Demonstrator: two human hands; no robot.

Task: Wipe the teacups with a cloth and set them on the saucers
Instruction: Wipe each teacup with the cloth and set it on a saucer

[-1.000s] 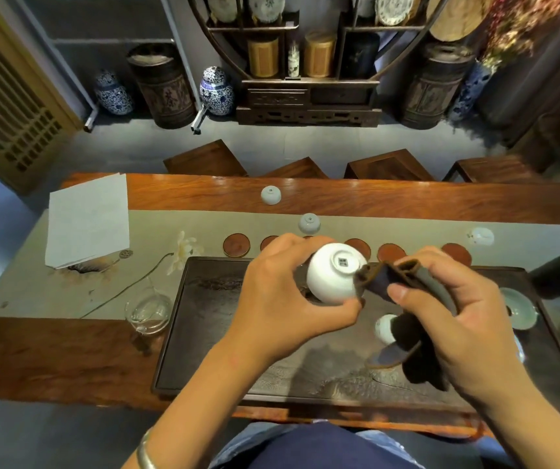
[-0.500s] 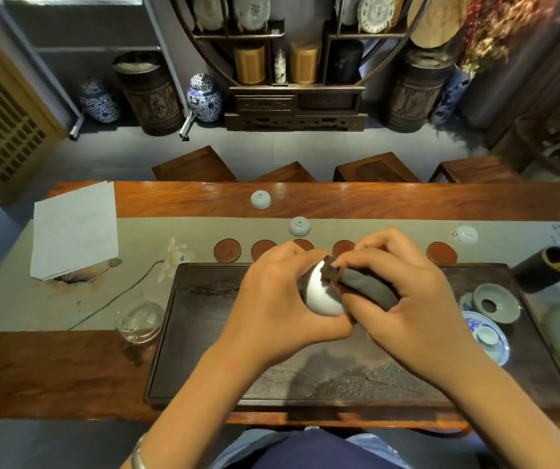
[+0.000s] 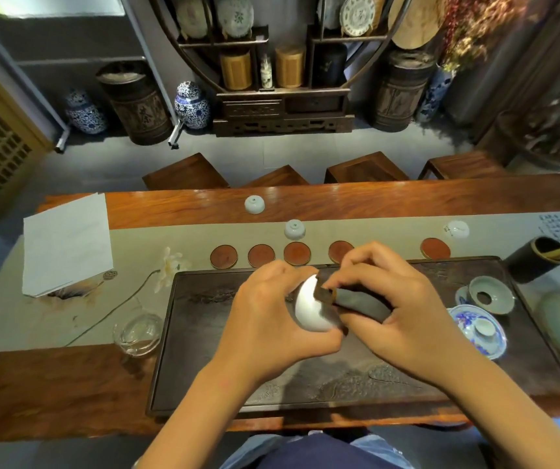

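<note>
A dark tray lies on my wooden surface, with a glass pitcher just beside its left edge. White paper sits far left. Four stools stand beyond.

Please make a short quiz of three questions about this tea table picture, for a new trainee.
1. True or false: a teacup already stands on one of the round brown saucers.
2. Which hand grips the white teacup? A) left hand B) right hand
3. Fill in: the right hand presses a dark ___ against the cup.

Key: 1 false; 2 A; 3 cloth.
</note>
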